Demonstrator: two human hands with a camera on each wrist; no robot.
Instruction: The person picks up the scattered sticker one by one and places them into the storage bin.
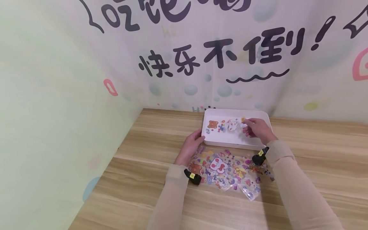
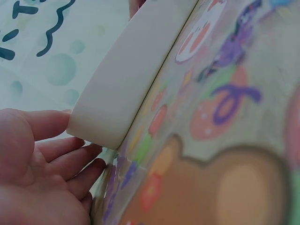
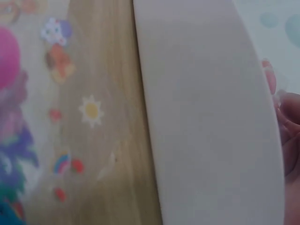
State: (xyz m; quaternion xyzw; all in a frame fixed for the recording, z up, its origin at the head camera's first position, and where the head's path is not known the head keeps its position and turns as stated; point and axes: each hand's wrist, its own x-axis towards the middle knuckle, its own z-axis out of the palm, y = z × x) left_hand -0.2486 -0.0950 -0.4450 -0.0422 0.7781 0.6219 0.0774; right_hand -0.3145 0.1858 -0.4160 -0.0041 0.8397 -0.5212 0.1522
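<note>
On the table stands a white tray (image 1: 218,139) with stickers in its left and middle parts, among them a brown bear sticker (image 1: 213,124) and a white character sticker (image 1: 233,126). My left hand (image 1: 191,145) holds the tray's front left corner, thumb at the rim and fingers along the outer wall (image 2: 101,108). Over the tray's right part, my right hand (image 1: 257,129) pinches a small orange-yellow sticker (image 1: 243,119) between thumb and fingertips. Behind the tray wall (image 3: 211,112), the right wrist view shows only part of that hand (image 3: 290,126).
In front of the tray, clear bags or sheets of colourful stickers (image 1: 230,169) spread over the wooden table (image 1: 138,159). A large white rabbit-like sticker (image 1: 218,165) lies among them. Behind the table hangs a printed wall cloth (image 1: 184,92) with dark lettering.
</note>
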